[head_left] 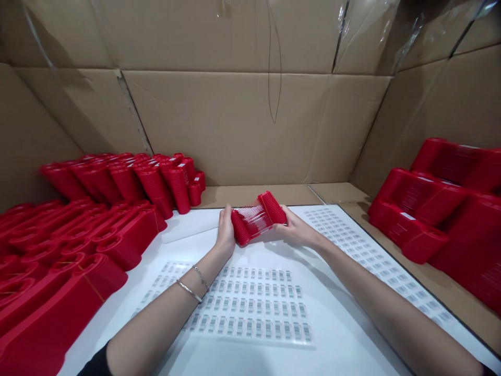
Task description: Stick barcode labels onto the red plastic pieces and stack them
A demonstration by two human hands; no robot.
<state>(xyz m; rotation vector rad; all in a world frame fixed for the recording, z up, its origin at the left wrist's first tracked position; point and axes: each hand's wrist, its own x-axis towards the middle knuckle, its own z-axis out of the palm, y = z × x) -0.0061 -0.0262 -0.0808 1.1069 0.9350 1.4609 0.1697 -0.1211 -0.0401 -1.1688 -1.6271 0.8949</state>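
Observation:
Above the middle of the white tabletop, a stack of thin red plastic pieces (256,219) spans both hands, its layers fanned slightly apart in the centre. My left hand (226,230) is closed round the stack's left end. The right end is gripped by my right hand (295,227), with the thumb toward the front. What the single pieces are for cannot be made out. Below the hands lies a sheet of small barcode labels (254,304), partly covered by my left forearm.
Many red stacks (117,180) crowd the left side, some bound with bands. More red stacks (415,203) are piled at the right. A second label sheet (371,256) runs along the right table edge. Cardboard walls (235,125) enclose the back and sides, with a thin wire loop (274,117) hanging down.

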